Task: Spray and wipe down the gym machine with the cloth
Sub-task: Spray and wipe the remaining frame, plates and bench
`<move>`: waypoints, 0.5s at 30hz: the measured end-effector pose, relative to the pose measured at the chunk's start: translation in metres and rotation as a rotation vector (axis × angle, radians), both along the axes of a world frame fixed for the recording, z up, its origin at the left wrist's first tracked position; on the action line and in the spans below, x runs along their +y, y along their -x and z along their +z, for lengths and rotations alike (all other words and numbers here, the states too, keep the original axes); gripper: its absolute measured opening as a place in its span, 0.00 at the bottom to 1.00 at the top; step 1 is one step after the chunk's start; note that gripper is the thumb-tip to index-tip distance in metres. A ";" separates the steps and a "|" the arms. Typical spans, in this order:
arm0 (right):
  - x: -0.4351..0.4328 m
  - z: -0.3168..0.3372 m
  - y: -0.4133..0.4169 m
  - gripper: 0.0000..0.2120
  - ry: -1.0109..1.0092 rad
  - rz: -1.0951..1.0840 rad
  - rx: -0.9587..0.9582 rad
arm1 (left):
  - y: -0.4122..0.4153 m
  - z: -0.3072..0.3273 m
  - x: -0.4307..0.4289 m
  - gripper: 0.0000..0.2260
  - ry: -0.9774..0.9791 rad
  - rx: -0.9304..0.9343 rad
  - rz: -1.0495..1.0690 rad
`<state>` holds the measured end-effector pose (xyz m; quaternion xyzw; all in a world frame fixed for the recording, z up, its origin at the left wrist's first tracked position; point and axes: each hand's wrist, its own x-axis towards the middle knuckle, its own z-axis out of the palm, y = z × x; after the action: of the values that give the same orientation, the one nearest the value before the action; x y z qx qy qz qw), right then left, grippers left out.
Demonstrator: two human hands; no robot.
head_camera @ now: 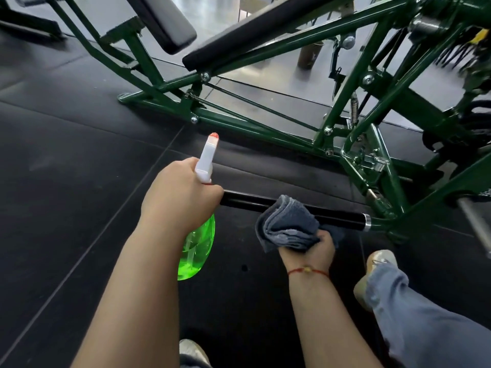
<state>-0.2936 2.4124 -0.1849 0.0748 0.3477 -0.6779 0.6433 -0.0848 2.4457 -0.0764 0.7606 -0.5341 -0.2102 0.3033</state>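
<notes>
My left hand [178, 193] grips a green spray bottle [198, 251] by its neck, its white nozzle [207, 158] pointing up and away toward the machine. My right hand [312, 248] holds a folded grey cloth [288, 225] wrapped over a black handle bar [337, 213] of the green gym machine [255, 126]. The bar runs from beside my left hand rightward to a chrome collar on the frame. The cloth covers the bar's middle.
Black padded rests [170, 25] sit on the frame above. Springs, bolts and cables crowd the right side of the frame [354, 110]. Dark rubber floor mats [66, 168] lie to the left. My right leg and shoe [377, 277] stand close to the frame.
</notes>
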 end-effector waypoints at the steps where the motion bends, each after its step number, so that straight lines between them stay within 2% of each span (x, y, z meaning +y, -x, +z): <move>1: 0.002 0.000 -0.010 0.14 -0.016 0.034 -0.015 | 0.000 0.002 0.001 0.10 0.000 0.015 0.024; 6: -0.006 -0.006 -0.070 0.16 -0.078 0.220 -0.027 | -0.002 0.007 0.007 0.08 0.002 0.028 0.060; 10: -0.011 -0.018 -0.108 0.15 -0.095 0.477 0.090 | -0.012 0.006 0.013 0.09 0.024 0.026 0.076; 12: -0.005 -0.023 -0.112 0.12 -0.141 0.649 0.248 | -0.017 0.002 0.017 0.15 0.006 0.008 0.050; 15: 0.014 -0.028 -0.096 0.08 -0.226 0.838 0.449 | -0.025 0.003 0.026 0.29 -0.035 0.000 0.015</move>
<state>-0.1973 2.4260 -0.2132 -0.1501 0.5497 -0.3181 0.7577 -0.0596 2.4714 -0.0731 0.7699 -0.5246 -0.2172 0.2915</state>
